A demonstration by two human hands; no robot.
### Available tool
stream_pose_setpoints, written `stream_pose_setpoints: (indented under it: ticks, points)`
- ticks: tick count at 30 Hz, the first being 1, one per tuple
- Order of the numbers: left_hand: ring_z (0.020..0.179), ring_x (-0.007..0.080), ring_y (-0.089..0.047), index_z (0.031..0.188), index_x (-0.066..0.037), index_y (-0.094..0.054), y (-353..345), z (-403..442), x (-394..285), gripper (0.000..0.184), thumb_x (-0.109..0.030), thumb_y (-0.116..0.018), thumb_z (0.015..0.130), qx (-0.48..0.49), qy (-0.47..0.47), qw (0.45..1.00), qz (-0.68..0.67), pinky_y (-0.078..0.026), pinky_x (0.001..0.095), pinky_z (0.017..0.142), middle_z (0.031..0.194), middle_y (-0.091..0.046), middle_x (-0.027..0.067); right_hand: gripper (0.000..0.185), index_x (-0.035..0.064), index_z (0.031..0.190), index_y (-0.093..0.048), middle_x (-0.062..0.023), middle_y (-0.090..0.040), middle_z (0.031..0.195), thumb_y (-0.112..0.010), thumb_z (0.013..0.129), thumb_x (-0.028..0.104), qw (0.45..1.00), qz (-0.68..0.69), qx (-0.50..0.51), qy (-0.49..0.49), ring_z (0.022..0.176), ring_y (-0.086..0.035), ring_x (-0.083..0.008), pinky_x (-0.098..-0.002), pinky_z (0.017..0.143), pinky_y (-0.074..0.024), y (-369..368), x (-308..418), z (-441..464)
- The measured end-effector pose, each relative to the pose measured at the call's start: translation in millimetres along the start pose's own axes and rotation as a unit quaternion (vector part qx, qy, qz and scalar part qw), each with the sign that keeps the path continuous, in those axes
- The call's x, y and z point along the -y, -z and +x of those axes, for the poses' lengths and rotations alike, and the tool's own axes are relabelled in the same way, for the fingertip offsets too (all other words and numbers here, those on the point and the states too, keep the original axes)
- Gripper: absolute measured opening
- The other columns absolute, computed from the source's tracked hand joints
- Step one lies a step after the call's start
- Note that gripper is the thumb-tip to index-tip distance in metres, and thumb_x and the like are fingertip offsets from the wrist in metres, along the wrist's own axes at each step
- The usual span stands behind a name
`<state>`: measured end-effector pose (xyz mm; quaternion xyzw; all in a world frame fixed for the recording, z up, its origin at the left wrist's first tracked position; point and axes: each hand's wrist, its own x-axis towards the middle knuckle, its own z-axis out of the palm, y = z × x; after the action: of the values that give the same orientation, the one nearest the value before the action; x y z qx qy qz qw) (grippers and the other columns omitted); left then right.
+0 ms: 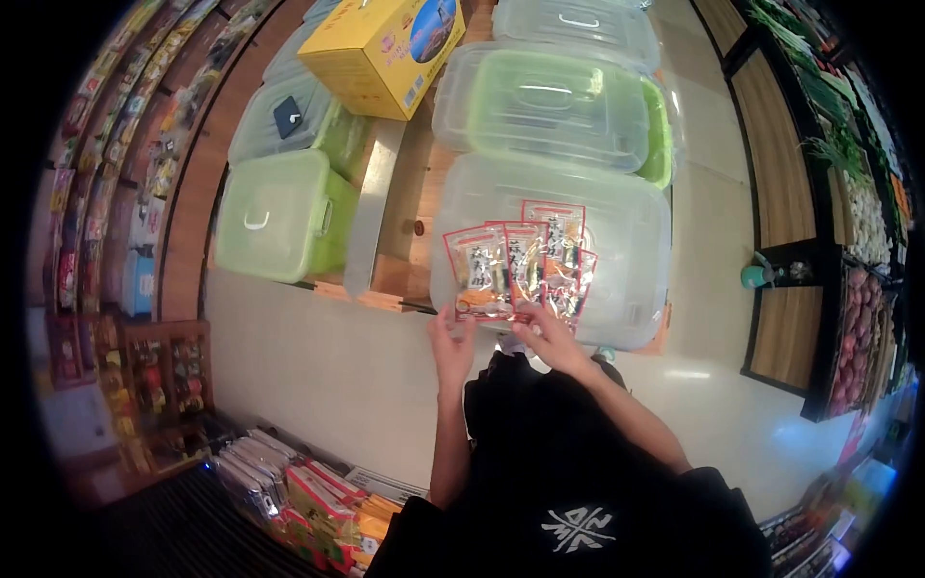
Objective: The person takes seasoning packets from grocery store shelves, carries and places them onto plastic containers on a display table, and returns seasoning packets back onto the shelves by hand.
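Several clear snack packets with red borders lie overlapping on a translucent lidded bin. At the bottom left corner of the leftmost packet is my left hand, its fingers bent around that edge. My right hand is at the packets' lower edge, with thumb and fingertips closed on the bottom corner of a packet. The left packets show orange contents and dark printed characters; the ones behind are partly covered.
Green-lidded bins stand at the left, one bearing a dark phone-like object. A yellow box sits at the back. Another translucent bin is behind the packets. Stocked shelves line both sides; vegetables are at the right.
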<state>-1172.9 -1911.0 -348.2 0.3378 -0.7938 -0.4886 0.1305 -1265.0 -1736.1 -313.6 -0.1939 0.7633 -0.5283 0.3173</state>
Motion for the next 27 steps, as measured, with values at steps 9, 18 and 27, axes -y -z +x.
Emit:
stream_pose_setpoints:
  ticks: [9,18,27]
  points:
    - [0.089,0.0183,-0.056,0.122,-0.004,-0.046,21,17,-7,0.045,-0.024,-0.063,0.085,0.158,-0.030,0.987,-0.004,-0.048,0.0283,0.066,0.108,-0.046,0.0119,0.019,0.0014,0.091,-0.057,-0.0061,-0.057,0.082,-0.062,0.085,0.019,0.989,0.037,-0.129,-0.054,0.077,-0.054,-0.0145,-0.0281,0.067,-0.0433,-31,2,17]
    - [0.096,0.0154,-0.054,0.119,-0.005,-0.046,17,-11,9,0.037,-0.031,-0.047,0.094,0.248,0.115,0.949,-0.158,-0.044,0.0305,0.081,0.112,-0.053,0.0074,0.018,0.0007,0.084,-0.055,-0.0117,-0.054,0.075,-0.060,0.084,0.018,0.989,0.040,-0.140,0.013,0.071,-0.053,-0.0244,-0.0332,0.064,-0.0421,-7,33,-32]
    - [0.107,0.0157,-0.051,0.118,-0.006,-0.043,-33,-75,-27,0.026,-0.021,-0.041,0.097,0.457,0.241,0.772,-0.371,-0.043,0.0333,0.091,0.111,-0.054,0.0059,0.014,-0.0002,0.088,-0.054,-0.0136,-0.056,0.093,-0.059,0.084,0.012,0.988,0.043,-0.126,0.080,0.087,-0.056,-0.0310,-0.0354,0.075,-0.0445,14,13,-154]
